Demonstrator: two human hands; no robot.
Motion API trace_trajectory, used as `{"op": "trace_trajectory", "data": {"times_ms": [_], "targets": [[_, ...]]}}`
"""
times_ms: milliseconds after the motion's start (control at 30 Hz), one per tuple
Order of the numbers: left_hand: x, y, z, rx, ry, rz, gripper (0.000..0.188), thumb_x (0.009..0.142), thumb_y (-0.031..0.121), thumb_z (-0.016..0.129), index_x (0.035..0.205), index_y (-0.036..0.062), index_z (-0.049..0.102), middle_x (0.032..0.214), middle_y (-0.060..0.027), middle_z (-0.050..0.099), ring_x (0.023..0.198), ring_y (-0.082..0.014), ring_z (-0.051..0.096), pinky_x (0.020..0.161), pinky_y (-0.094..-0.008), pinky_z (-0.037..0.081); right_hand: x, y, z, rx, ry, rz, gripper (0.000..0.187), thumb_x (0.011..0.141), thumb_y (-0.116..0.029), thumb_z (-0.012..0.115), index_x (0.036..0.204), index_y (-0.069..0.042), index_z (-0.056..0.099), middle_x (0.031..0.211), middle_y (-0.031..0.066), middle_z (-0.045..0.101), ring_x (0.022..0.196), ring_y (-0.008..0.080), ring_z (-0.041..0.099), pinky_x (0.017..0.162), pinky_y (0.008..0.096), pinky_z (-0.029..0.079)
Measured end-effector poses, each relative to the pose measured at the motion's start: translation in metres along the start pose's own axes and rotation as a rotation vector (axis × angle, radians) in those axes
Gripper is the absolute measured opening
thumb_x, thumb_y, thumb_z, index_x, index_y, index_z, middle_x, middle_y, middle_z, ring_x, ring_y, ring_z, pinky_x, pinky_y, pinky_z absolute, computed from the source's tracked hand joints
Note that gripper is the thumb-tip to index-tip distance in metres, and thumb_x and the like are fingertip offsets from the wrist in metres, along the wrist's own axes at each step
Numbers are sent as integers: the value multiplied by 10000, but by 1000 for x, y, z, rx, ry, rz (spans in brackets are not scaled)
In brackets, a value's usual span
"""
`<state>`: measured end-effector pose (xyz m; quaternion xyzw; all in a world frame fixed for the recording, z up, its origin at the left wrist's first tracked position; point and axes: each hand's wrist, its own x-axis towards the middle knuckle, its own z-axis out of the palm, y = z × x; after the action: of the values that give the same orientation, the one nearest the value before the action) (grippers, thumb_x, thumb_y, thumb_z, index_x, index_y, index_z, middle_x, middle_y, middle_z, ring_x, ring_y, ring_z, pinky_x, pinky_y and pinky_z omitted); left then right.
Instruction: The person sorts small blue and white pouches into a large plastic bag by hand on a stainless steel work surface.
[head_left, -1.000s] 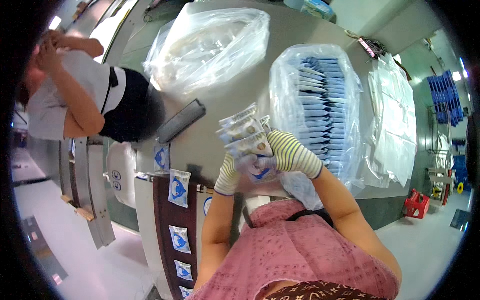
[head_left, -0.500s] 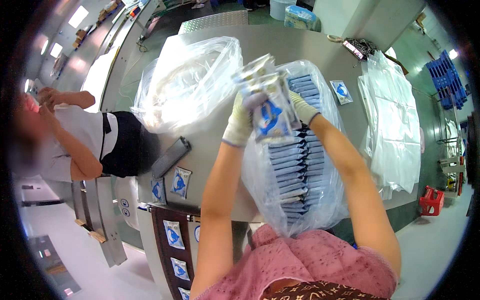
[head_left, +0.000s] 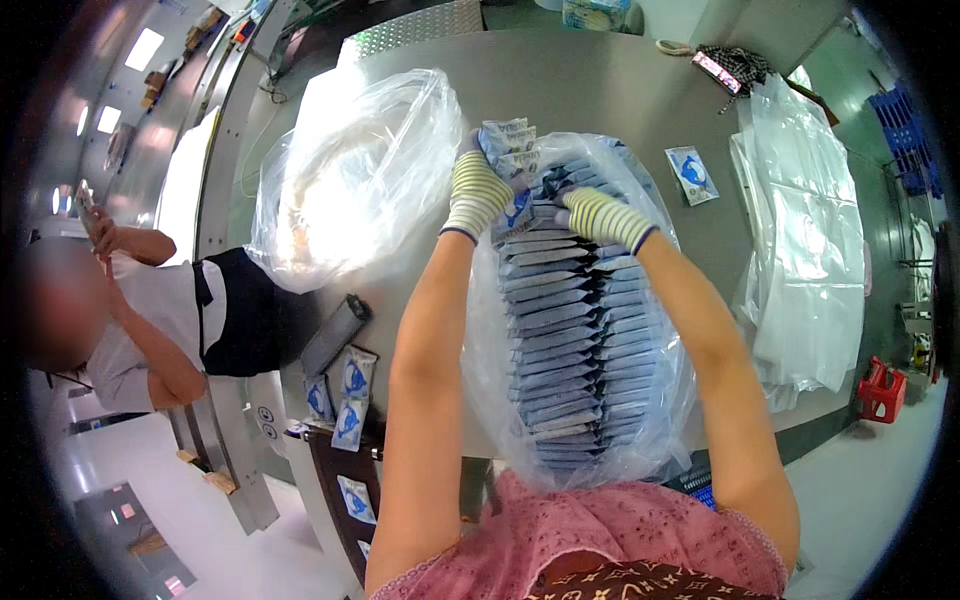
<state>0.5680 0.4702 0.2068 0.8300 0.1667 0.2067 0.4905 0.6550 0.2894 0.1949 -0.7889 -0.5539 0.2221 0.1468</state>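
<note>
A clear plastic bag [head_left: 478,330] on the metal table holds two long rows of small blue-grey packets [head_left: 548,330], packed on edge. At its far left end, my left hand [head_left: 474,196], in a striped knit glove with grey fingertips, is closed round a bunch of white-and-blue packets [head_left: 512,150]. These lean at the head of the left row. My right hand [head_left: 608,220], gloved alike, lies over the far part of the rows. Its fingertips are a little apart and touch the packets, with nothing visibly gripped.
Left stands another puffed clear bag [head_left: 370,190]. A dark grey pouch [head_left: 336,335] and loose packets [head_left: 352,420] lie by a dark conveyor belt [head_left: 340,465]. One packet [head_left: 692,176] and flat plastic bags [head_left: 800,250] are at right. A person [head_left: 150,300] sits at left.
The bunch of packets has come down from above the bag to its far left end. My right hand has let go of it and moved onto the rows. Another packet has reached the belt's end.
</note>
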Motion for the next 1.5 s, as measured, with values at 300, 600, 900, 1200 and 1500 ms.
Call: {"op": "trace_trajectory", "data": {"times_ms": [300,600,900,1200,1500], "targets": [[41,31,6,351,28,174,773,530,255,738,1187,92,366,1099,-167,460,1054,-336,430,909,-429,362,32,-39,-14,-239,-285,65,357,847,-308,426,1007,-36,593,1001,219,587,922,348,566,839,417,428],[-7,48,45,559,-228,274,767,574,294,746,1209,76,375,1156,-154,454,1104,-317,419,935,-442,325,43,117,48,947,375,429,287,875,-50,336,1086,-39,529,1046,95,595,928,216,567,828,306,437],[17,-18,65,882,-403,296,536,738,412,595,1150,77,515,1177,-174,512,1073,-324,495,889,-428,402,35,-31,-69,-129,424,-134,332,847,-255,489,1069,-21,566,1000,125,601,888,259,581,766,341,477],[22,-34,-16,151,-36,-528,384,807,162,544,1152,5,484,1018,-212,584,901,-336,585,797,-360,472,18,-23,-73,-192,117,15,587,746,-437,608,1134,-4,527,1110,213,543,1062,321,513,915,381,412],[57,-23,-63,-18,216,-128,293,772,285,571,890,26,636,750,-131,611,699,-216,548,677,-317,430,78,-30,-12,-381,-62,-52,577,784,-533,483,1130,-76,551,1178,150,508,1141,286,447,982,422,312]]}}
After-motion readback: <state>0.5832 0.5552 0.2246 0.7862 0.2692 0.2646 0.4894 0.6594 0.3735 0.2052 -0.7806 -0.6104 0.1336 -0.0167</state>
